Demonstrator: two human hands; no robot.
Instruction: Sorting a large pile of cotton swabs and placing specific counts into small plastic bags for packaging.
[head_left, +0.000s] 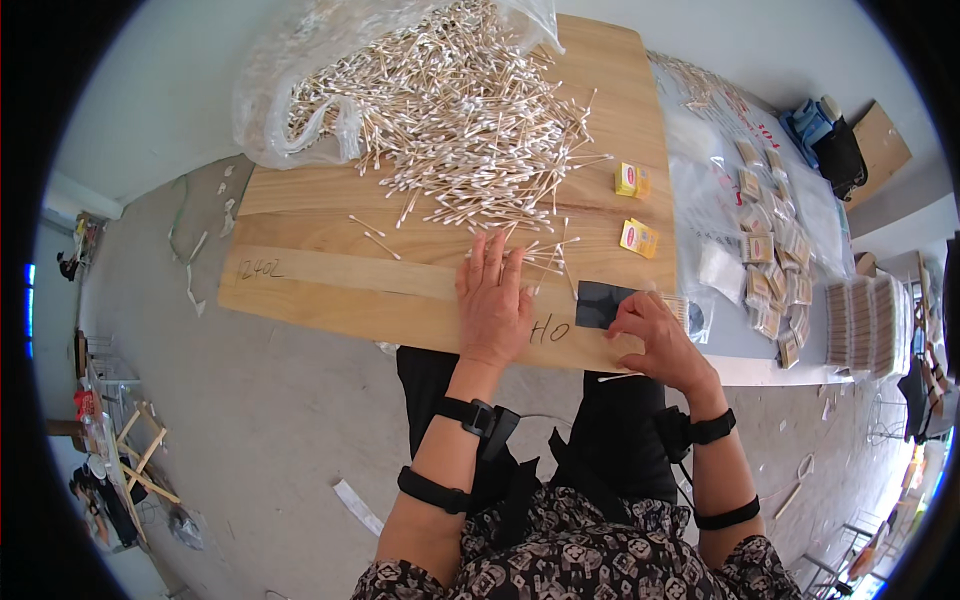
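My left hand (492, 305) lies flat, fingers stretched out, its fingertips on a few loose cotton swabs (545, 255) at the near edge of a large heap of white-tipped swabs (470, 130). Over the right front of the table, my right hand (660, 340) is curled, with a gap between thumb and index finger and nothing visible in it. Its fingers are next to a dark flat rectangle (600, 303). Beyond its knuckles, a row of swabs (676, 306) partly shows. One single swab (620, 377) is just below the thumb, by the table edge.
A clear plastic bag (345, 135) spills the heap onto the wooden table (330, 285). Two stacks of small yellow cards (638, 239) sit at the right. On the adjoining surface are several bagged swab packs (760, 250) and a tall stack of packs (868, 325).
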